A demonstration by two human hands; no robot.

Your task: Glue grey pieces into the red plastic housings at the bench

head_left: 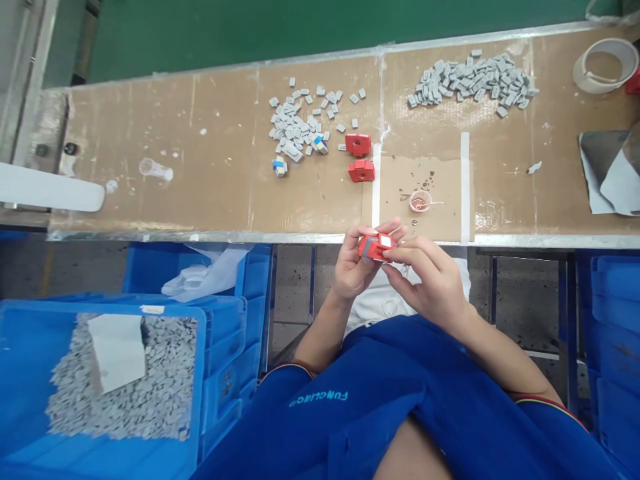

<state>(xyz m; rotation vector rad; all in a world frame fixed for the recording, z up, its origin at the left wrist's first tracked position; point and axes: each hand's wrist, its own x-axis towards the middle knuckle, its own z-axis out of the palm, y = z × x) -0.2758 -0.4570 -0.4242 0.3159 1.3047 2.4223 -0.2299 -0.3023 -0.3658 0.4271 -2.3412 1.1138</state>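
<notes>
My left hand (353,268) is closed around a red plastic part (371,247) with a grey strip and a white patch, held just off the table's front edge. My right hand (433,277) has its fingertips against the right side of that same part, thumb below; whether a small piece sits between them is hidden. Beyond my hands, two similar red parts (358,144) rest on the cardboard. Beside them lies a loose group of small grey pieces (297,123), with two blue, yellow and white pieces (280,167) among or near it.
On the cardboard-covered table (200,187) stand a small cup (420,201) with a thin stick, a clear tube (156,170), a heap of grey pieces (473,83) and a tape roll (605,65). At lower left, a blue crate (203,373) holds many grey pieces.
</notes>
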